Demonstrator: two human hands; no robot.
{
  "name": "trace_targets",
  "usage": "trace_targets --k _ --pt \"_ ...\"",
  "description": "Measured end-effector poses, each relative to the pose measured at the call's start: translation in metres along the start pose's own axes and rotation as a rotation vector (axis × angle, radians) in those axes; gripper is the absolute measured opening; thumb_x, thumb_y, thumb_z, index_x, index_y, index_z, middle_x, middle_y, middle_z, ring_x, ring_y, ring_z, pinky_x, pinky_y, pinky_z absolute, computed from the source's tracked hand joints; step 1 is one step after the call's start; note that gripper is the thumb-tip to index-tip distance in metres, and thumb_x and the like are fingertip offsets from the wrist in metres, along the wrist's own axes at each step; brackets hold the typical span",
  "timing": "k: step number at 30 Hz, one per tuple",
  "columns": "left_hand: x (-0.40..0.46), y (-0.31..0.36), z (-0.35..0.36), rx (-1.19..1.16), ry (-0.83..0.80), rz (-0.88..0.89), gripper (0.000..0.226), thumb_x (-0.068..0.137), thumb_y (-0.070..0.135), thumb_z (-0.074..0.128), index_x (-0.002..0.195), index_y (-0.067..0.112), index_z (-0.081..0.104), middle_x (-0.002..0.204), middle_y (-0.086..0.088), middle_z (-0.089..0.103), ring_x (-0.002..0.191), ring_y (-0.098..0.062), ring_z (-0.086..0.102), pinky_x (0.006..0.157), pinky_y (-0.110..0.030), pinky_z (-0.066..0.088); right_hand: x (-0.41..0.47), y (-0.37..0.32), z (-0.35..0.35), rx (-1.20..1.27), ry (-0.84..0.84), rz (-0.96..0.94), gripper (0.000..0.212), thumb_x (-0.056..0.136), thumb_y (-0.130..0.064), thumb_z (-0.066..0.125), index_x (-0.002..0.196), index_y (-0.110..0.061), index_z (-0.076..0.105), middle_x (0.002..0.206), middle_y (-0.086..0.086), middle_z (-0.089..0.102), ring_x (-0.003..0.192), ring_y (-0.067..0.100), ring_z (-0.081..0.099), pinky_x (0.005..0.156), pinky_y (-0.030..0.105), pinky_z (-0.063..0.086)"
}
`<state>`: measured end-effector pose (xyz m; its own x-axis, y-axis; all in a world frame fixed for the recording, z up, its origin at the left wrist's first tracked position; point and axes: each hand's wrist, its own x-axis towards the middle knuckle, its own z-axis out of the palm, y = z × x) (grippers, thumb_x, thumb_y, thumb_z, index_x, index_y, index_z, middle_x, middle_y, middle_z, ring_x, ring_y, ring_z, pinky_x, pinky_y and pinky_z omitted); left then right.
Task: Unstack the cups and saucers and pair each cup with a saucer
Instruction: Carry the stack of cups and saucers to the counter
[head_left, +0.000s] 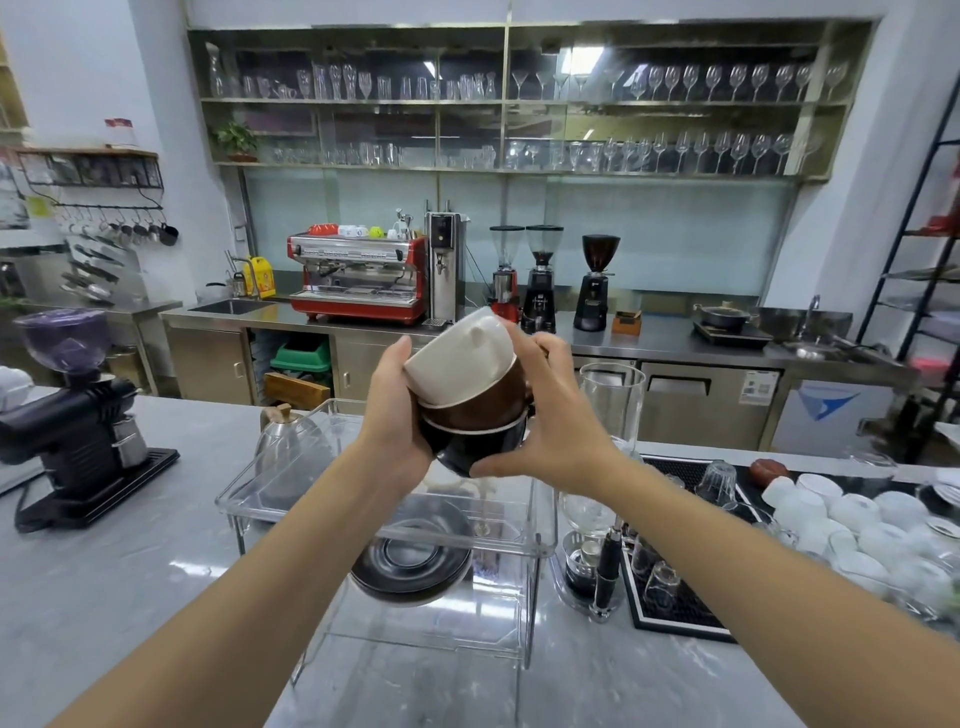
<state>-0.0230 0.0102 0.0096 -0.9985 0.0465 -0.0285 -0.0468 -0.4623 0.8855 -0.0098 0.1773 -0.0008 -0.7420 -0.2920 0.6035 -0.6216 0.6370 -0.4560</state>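
Saucers (410, 564) blurred behind clear rack (498, 519)

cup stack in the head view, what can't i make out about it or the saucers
- Cup stack, head view: the left hand and right hand cover its sides; the black cup's handle cannot be seen.
- Cup interiors: the cups are nested mouth down, so the insides are hidden.
- Saucer stack: seen through the clear acrylic rack, glare blurs the count.

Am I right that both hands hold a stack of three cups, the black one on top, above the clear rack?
Not quite: the head view shows the white cup on top, the brown cup in the middle, the black cup lowest. Left hand and right hand do hold them above the clear rack.
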Motion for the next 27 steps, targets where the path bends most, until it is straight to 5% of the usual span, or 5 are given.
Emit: trace_targets --k 5,11,17,27 --pt "-0.010 0.014 0.019 0.005 -0.066 0.032 0.059 0.096 0.061 0.036 0.107 0.016 0.073 0.107 -0.016 0.076 0.103 -0.033 0.068 0.100 -0.049 0.050 0.002 -0.011 -0.026 -0.021 0.051 -0.030 0.130 0.048 -0.037 0.097 0.140 -0.064 0.009 0.138 -0.006 0.024 0.122 0.023 0.043 0.105 0.049 0.046" --pt "-0.022 0.017 0.057 -0.027 -0.172 0.052 0.057 0.093 0.057 0.041 0.114 0.014 0.073 0.109 -0.015 0.077 0.104 -0.035 0.071 0.095 -0.048 0.054 -0.015 -0.018 -0.068 -0.068 0.106 -0.022 0.130 0.049 -0.036 0.097 0.150 -0.042 0.017 0.137 0.003 0.029 0.124 0.020 0.042 0.102 0.047 0.047" --pt "-0.040 -0.013 0.104 0.003 -0.296 0.027 0.047 0.097 0.047 0.038 0.075 0.018 0.067 0.062 -0.003 0.071 0.052 -0.017 0.069 0.051 -0.025 0.055 -0.059 -0.002 -0.110 -0.079 0.156 0.000 0.128 0.049 -0.035 0.097 0.152 -0.026 0.022 0.137 0.005 0.032 0.118 -0.005 0.042 0.101 0.032 0.047" --pt "-0.067 -0.105 0.142 0.027 -0.214 -0.053 0.053 0.096 0.043 0.042 0.059 0.019 0.071 0.060 -0.003 0.071 0.049 -0.015 0.067 0.044 -0.021 0.052 -0.141 0.065 -0.113 -0.065 0.159 0.105 0.129 0.044 -0.035 0.100 0.149 -0.028 0.026 0.137 0.003 0.031 0.125 0.013 0.042 0.097 0.045 0.050"
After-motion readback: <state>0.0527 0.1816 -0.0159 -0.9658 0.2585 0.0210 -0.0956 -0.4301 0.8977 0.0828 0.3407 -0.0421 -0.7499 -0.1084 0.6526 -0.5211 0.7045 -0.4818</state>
